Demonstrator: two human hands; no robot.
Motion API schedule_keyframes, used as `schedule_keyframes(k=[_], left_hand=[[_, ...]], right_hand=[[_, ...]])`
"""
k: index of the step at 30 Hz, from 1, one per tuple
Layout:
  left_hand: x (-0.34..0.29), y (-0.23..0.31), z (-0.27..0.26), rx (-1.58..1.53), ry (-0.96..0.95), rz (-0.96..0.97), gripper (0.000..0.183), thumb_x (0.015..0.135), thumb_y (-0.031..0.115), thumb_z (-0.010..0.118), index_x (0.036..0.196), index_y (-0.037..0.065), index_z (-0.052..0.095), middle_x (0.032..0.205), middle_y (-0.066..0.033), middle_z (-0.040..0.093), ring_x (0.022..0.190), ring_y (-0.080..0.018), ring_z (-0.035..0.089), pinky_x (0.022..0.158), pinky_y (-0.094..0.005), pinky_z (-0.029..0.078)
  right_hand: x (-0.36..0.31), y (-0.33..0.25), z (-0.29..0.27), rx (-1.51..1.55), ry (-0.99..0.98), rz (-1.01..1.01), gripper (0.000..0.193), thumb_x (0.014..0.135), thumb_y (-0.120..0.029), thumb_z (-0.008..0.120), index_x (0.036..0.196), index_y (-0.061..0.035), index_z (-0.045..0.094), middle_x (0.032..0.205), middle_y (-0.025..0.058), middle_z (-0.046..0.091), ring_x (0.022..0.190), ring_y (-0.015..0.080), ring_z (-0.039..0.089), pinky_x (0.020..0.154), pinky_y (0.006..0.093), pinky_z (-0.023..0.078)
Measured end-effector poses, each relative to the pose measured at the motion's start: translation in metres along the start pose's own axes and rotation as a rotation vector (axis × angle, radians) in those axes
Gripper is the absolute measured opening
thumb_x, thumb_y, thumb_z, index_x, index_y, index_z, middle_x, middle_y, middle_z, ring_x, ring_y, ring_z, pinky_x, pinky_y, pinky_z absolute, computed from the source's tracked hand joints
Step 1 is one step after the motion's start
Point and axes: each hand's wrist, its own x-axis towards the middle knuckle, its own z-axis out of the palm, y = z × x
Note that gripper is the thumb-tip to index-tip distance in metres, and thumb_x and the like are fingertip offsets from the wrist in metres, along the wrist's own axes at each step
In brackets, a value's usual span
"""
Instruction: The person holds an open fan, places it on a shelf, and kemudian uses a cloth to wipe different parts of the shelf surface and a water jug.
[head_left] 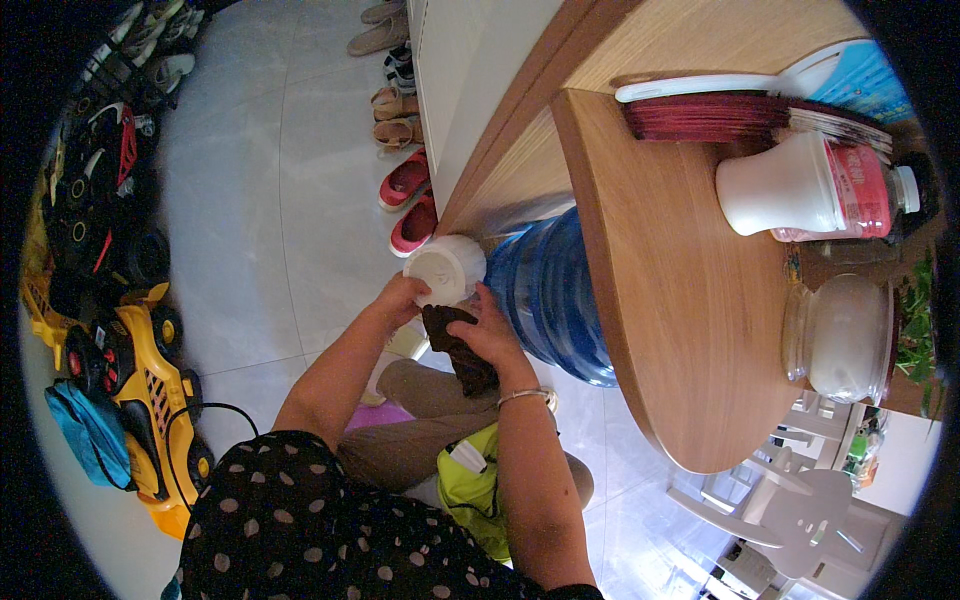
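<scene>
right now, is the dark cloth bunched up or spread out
Bunched up: the cloth is gathered in a narrow, crumpled strip at the right hand, not laid out flat.

Got a tub (445, 270) out front between left hand (403, 297) and right hand (488, 335), plus a cloth (468, 362) in the right one. Just to the right of that, got a water jug (548, 290), then further right a table (680, 300) with a container (775, 185) and, nearer, a jar (845, 335) on top. Past the tub, got shoes (408, 180) on the floor (245, 200). Way off left, got a toy truck (160, 390) with a bag (85, 435) at its left side.
</scene>
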Motion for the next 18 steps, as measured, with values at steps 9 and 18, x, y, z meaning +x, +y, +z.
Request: schedule_keyframes(k=[9, 18], left_hand=[[-0.030, 0.011, -0.040, -0.114, -0.055, 0.016, 0.066, 0.074, -0.004, 0.058, 0.137, -0.006, 0.040, 0.126, -0.0211, 0.056, 0.117, -0.0383, 0.058, 0.103, -0.0510, 0.048], [-0.152, 0.069, -0.027, -0.088, -0.130, 0.109, 0.071, 0.073, -0.004, 0.060, 0.140, -0.005, 0.038, 0.134, -0.0211, 0.053, 0.123, -0.0366, 0.055, 0.106, -0.0497, 0.046]], right_hand=[[-0.020, -0.013, -0.009, 0.108, -0.164, -0.037, 0.078, 0.077, -0.018, 0.072, 0.147, -0.0043, 0.038, 0.133, 0.0207, 0.055, 0.123, 0.0297, 0.053, 0.105, 0.0363, 0.041], [-0.075, -0.035, -0.022, 0.825, 0.240, 0.074, 0.047, 0.085, -0.010, 0.064, 0.130, 0.0008, 0.057, 0.114, 0.0117, 0.066, 0.096, 0.0213, 0.065, 0.083, 0.0334, 0.054]])
